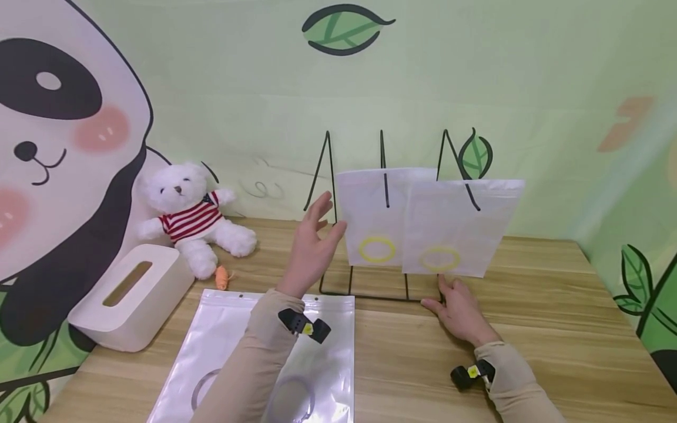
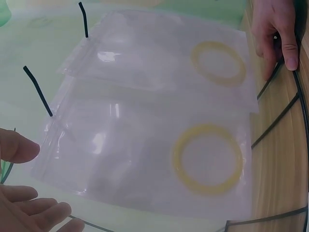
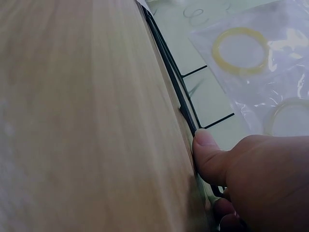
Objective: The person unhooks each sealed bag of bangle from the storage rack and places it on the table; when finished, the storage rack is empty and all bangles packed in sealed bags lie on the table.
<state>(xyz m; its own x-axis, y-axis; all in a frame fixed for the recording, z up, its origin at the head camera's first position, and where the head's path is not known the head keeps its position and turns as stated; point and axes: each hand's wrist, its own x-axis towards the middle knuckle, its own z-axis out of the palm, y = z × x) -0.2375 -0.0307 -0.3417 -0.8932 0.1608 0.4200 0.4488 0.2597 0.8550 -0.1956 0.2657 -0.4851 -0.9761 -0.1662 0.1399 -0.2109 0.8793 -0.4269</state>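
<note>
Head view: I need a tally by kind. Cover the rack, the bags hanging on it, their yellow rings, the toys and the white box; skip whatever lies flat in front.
Black rack: 1
Hanging bags: 2
Yellow rings: 2
Plush bear: 1
Small orange toy: 1
White box: 1
Total: 8

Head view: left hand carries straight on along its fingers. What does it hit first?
Probably the leftmost black wire prong of the rack, just ahead of the left hand. Depth is unclear; if it slips past the wire, the green wall lies behind.
</note>
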